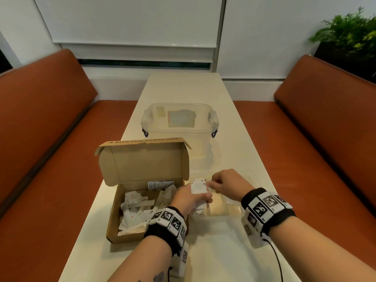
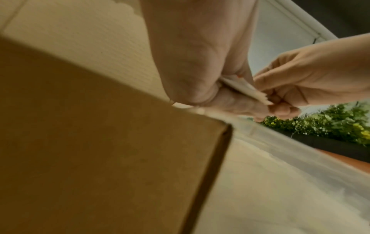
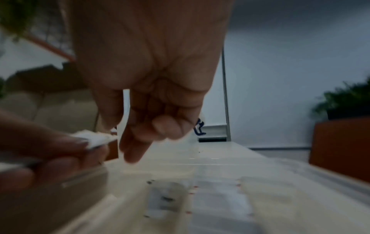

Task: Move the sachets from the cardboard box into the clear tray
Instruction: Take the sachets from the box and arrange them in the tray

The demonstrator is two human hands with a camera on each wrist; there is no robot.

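Head view, cardboard box (image 1: 114, 224) holding sachets (image 1: 134, 202), left hand (image 1: 189, 197) gripping some.

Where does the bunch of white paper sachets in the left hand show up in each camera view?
Head: bunch of white paper sachets at lower centre, held by the left hand just right of the brown cardboard box.
Left wrist: right of centre, pinched below the palm.
Right wrist: left edge, mid-height.
Shared landmark: the right hand, reaching for the bunch in every view.
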